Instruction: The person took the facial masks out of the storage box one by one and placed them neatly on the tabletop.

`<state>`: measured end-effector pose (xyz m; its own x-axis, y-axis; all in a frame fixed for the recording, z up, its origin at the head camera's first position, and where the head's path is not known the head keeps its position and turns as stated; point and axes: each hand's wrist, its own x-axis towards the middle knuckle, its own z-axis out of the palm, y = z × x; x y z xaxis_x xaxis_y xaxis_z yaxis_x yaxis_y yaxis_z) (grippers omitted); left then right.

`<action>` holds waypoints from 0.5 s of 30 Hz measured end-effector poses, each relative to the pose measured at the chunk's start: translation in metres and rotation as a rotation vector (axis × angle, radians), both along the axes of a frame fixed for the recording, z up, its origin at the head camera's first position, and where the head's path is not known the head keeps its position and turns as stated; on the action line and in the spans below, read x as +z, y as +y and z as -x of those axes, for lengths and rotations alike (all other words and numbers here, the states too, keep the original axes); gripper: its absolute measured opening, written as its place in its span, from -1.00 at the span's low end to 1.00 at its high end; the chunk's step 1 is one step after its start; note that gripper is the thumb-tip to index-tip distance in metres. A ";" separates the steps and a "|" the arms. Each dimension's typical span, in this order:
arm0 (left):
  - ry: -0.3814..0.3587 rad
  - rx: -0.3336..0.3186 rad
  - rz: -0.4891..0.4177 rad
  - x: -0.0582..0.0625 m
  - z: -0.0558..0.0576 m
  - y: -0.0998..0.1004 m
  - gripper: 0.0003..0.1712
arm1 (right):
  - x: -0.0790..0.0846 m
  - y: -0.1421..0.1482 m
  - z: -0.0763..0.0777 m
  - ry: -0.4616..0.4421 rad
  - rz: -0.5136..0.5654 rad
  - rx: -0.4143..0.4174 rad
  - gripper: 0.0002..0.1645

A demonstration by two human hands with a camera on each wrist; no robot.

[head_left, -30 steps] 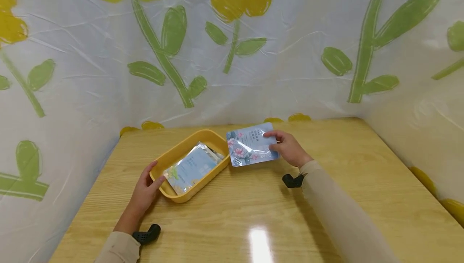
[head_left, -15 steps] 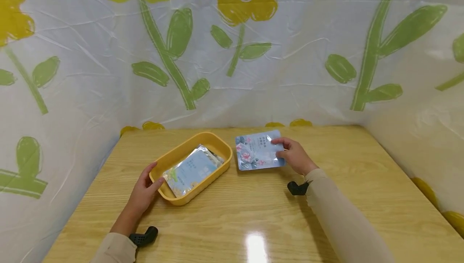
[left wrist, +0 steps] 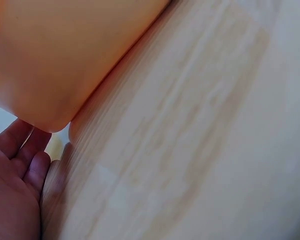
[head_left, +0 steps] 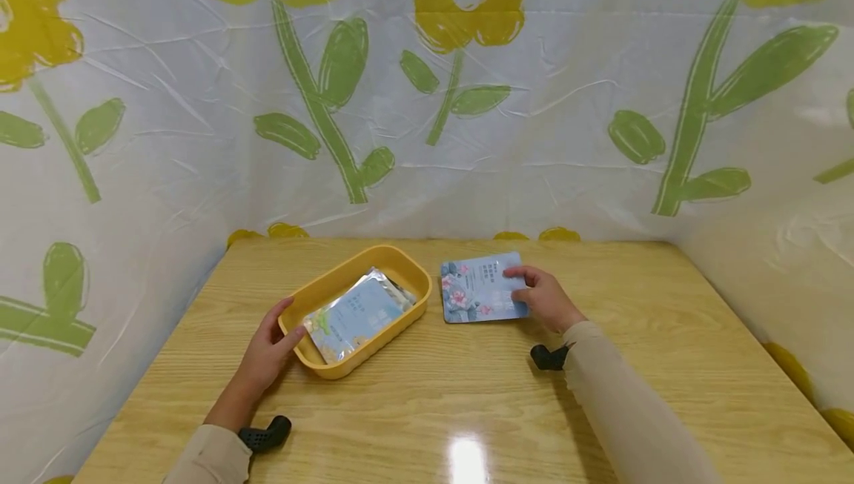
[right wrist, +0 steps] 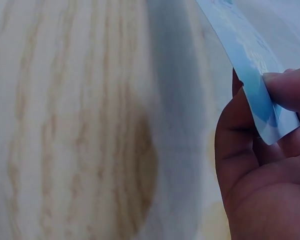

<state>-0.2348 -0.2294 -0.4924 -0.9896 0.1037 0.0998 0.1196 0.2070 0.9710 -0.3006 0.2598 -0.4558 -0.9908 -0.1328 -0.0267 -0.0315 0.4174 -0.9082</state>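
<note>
"Head view first: what is the right hand (head_left: pixel 550 302) holding?"

"One flat pouch (head_left: pixel 477 293), pale blue and glossy, its corners rounded. Pink blossoms and grey-blue leaves are printed at its left end, with small dark lettering beside them. It is just to the right of the yellow container (head_left: pixel 387 343), clear of the rim."

"How do the fingers sit on it?"

"Pinching it by the right edge. From the right wrist, you see the thumb (right wrist: pixel 292 90) flat on the printed face and the other fingers bent behind, so the held corner stands off the wood. Whether the far end touches the table (head_left: pixel 407 425), I can't tell; the angle is poor."

"And the container?"

"Smooth-walled, oblong, round-cornered, set slantwise on the table. Overlapping pouches (head_left: pixel 360 319) lie inside; the top one is light blue with a green and yellow pattern at its near end, and silvery edges stick out at the far side."

"Where's the left hand (head_left: pixel 263 356)?"

"Holding the container's near left end, thumb at the rim and fingers outside against the wall."

"Surroundings?"

"Pale wood grain with a bright patch of glare, and behind it a creased white sheet (head_left: pixel 547 121) printed with yellow flowers and green leaves."
</note>
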 end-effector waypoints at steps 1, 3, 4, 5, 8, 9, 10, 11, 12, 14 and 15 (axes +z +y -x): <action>-0.001 -0.002 -0.001 0.000 0.000 0.000 -0.25 | -0.001 0.000 0.000 -0.008 0.000 -0.002 -0.49; -0.003 0.001 0.001 0.000 0.000 0.000 -0.25 | -0.002 0.000 0.001 -0.016 -0.002 -0.002 -0.48; -0.003 0.002 0.003 0.001 -0.001 0.000 -0.24 | -0.003 0.000 0.001 -0.017 -0.001 -0.001 -0.48; -0.004 0.004 0.007 0.001 -0.001 0.000 -0.24 | -0.004 0.000 0.001 -0.018 0.004 -0.003 -0.48; -0.005 0.006 0.011 0.002 -0.001 0.000 -0.24 | -0.006 -0.001 0.002 -0.014 0.000 -0.008 -0.48; -0.004 0.005 0.010 0.002 -0.001 0.000 -0.24 | -0.007 -0.001 0.003 -0.013 0.000 -0.008 -0.48; -0.005 0.006 0.012 0.002 -0.001 0.000 -0.24 | -0.008 -0.002 0.003 -0.011 -0.003 -0.008 -0.48; -0.006 0.008 0.016 0.003 -0.001 0.000 -0.24 | -0.008 -0.002 0.003 -0.008 -0.005 -0.010 -0.48; -0.006 0.008 0.016 0.003 -0.001 0.000 -0.24 | -0.009 -0.003 0.004 -0.008 -0.009 -0.011 -0.48; -0.007 0.009 0.022 0.003 -0.001 0.000 -0.24 | -0.010 -0.004 0.004 -0.008 -0.017 -0.012 -0.48; -0.007 0.011 0.023 0.003 -0.001 0.000 -0.24 | -0.011 -0.004 0.004 -0.006 -0.023 -0.012 -0.48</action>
<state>-0.2339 -0.2289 -0.4896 -0.9913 0.0951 0.0906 0.1105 0.2307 0.9667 -0.3049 0.2553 -0.4665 -0.9922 -0.1198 -0.0354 -0.0209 0.4383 -0.8986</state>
